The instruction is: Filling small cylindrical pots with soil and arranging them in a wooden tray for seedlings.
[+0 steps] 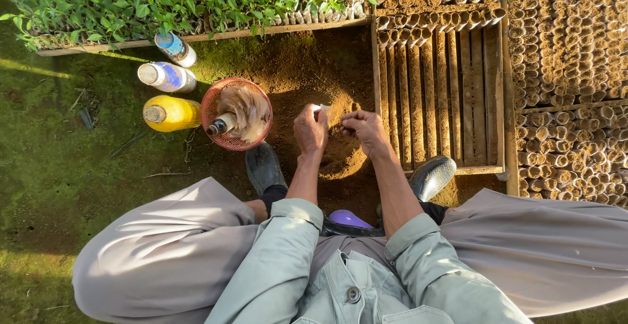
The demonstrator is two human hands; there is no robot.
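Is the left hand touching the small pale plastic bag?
Touching. In the head view the left hand pinches the top of the small pale bag between its fingertips; the right hand is beside it.

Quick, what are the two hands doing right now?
Left hand: closed, pinching a small clear plastic bag above the soil pile.
Right hand: fingers curled, at the bag's other edge; grip cannot be told.

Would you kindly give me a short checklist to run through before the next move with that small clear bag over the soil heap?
1. Left hand holds the small clear bag: ok.
2. Right hand at the bag: cannot tell whether it touches.
3. Bag mouth open: cannot tell.
4. Soil heap directly beneath both hands: ok.
5. Wooden crate has bare slats: ok.
6. Red basket beside left hand: ok.
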